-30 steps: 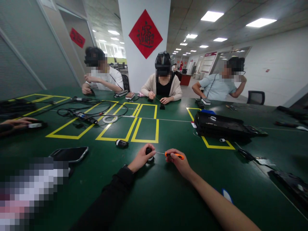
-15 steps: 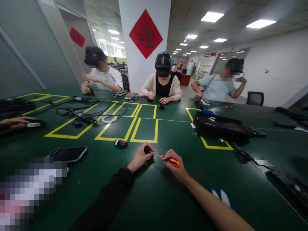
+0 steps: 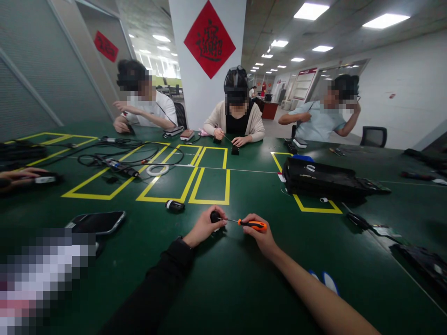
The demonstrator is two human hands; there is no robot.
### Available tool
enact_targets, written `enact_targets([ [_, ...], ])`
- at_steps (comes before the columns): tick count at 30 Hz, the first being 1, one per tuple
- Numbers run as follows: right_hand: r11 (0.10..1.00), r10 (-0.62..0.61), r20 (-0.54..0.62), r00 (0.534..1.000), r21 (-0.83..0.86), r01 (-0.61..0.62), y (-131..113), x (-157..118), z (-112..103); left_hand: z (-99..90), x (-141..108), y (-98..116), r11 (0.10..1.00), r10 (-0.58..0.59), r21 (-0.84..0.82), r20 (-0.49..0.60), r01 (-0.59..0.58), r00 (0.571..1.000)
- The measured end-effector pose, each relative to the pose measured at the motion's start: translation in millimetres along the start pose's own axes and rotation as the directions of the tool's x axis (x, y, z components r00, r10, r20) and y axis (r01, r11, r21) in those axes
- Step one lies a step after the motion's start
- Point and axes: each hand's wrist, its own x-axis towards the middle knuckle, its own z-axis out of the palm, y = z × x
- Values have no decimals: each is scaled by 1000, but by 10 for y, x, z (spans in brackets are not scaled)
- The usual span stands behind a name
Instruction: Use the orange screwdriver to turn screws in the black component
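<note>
In my right hand (image 3: 260,232) is a screwdriver (image 3: 256,225) with an orange and black handle, gripped between thumb and fingers. Its thin metal shaft points left, and the tip meets a small black part (image 3: 214,217) pinched in my left hand (image 3: 204,228). Fingers cover much of that part, so its exact kind cannot be made out. Beyond my left hand, a small black piece with a white end (image 3: 175,206) lies on the green table (image 3: 223,288).
Yellow tape outlines (image 3: 209,203) mark the tabletop. A phone (image 3: 96,222) lies at left, near black cables (image 3: 122,167). At right sits a black case (image 3: 321,179). Across the table are three people with headsets; another person's hand (image 3: 21,177) is at far left.
The screwdriver has swung to a more level angle, and my right hand has shifted slightly right. My left hand still holds the black part. The whole view has tilted a little.
</note>
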Motion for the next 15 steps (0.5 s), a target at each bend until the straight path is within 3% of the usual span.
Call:
enact_targets([
  [15, 996, 11, -34, 999, 85, -8, 91, 3, -12, -7, 8, -41, 998, 55, 7, -3, -55, 998],
])
